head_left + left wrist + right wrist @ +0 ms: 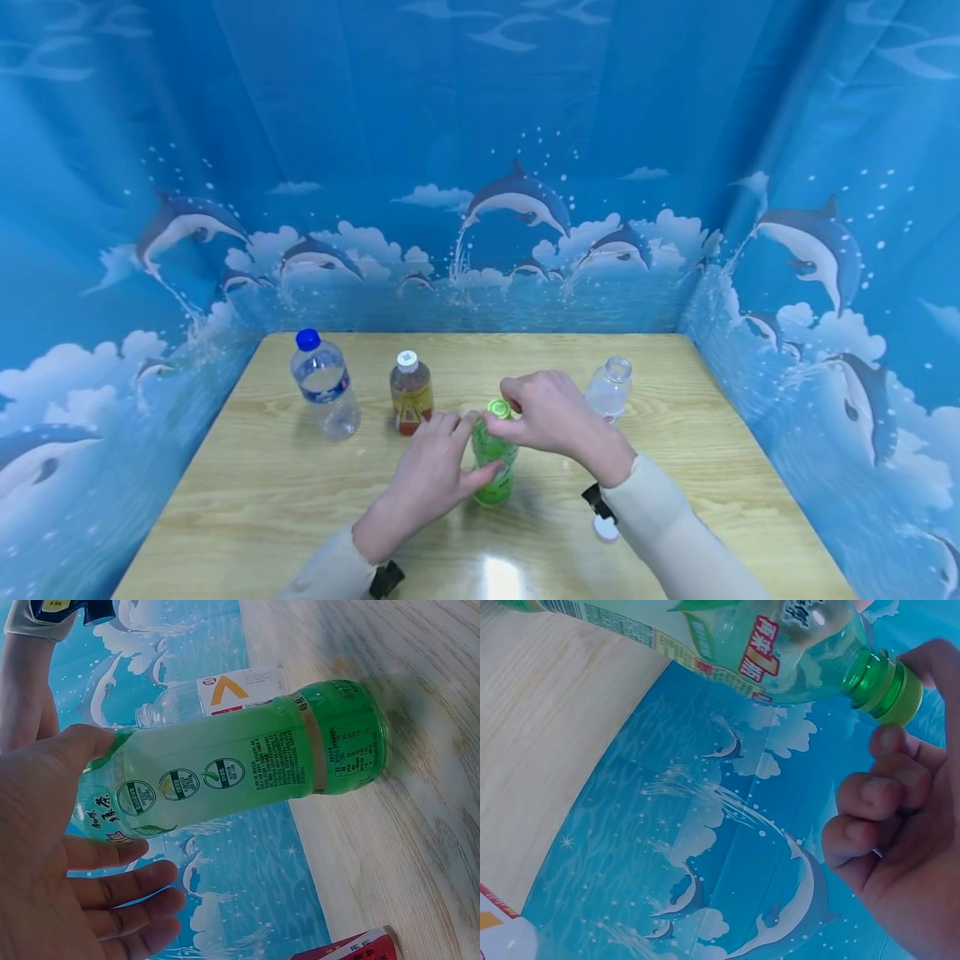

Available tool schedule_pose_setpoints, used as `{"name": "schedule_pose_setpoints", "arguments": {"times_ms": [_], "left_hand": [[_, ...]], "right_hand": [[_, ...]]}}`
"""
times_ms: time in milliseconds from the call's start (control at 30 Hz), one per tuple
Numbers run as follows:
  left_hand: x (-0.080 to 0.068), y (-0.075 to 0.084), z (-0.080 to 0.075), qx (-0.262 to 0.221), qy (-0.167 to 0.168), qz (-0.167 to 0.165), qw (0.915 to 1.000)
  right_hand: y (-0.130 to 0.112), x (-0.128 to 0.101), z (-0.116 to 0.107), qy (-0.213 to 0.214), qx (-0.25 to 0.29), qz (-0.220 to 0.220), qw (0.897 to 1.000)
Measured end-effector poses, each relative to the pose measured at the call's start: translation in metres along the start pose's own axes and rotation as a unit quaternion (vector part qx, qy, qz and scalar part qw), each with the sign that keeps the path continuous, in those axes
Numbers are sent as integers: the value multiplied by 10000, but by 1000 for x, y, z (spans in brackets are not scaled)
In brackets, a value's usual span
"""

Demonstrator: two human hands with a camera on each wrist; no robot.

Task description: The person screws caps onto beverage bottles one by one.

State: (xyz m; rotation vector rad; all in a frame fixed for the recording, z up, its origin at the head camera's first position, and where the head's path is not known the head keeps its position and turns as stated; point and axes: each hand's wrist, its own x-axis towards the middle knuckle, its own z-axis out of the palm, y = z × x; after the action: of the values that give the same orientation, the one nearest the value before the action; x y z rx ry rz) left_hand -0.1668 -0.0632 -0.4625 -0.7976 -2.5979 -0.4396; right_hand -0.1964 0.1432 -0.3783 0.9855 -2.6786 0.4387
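A green-tinted plastic drink bottle [492, 479] stands upright on the wooden table between both hands. My left hand [431, 462] holds its upper part between thumb and index finger, while the other fingers stick out beside it in the left wrist view. At the top, my right hand [558, 412] pinches the light green cap [904, 697] with thumb and index finger. Its remaining fingers are curled below the cap in the right wrist view. The cap sits on the bottle's neck.
A clear bottle with a blue cap [322, 387] and a brown drink bottle with a white cap [412, 396] stand to the left. Behind my right hand is an uncapped clear bottle [609, 387]. A loose white cap [605, 528] lies by my right wrist. Blue dolphin curtains [480, 100] surround the table.
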Motion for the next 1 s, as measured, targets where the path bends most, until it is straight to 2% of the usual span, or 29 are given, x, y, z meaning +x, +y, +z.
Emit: {"name": "schedule_pose_setpoints", "arguments": {"times_ms": [200, 333, 533, 733, 1000], "left_hand": [[0, -1, 0, 96, 194, 118, 9997], [0, 0, 0, 30, 107, 69, 9999], [0, 0, 0, -56, 16, 50, 10000], [1, 0, 0, -54, -58, 0, 10000], [1, 1, 1, -65, 28, 35, 10000]], "right_hand": [[2, -2, 3, 284, -36, -140, 9995], [3, -4, 3, 347, -253, -170, 9989], [5, -12, -1, 66, -184, -26, 9998], [6, -15, 0, -223, -51, -174, 9996], [9, -13, 7, 257, -151, -391, 9988]]}}
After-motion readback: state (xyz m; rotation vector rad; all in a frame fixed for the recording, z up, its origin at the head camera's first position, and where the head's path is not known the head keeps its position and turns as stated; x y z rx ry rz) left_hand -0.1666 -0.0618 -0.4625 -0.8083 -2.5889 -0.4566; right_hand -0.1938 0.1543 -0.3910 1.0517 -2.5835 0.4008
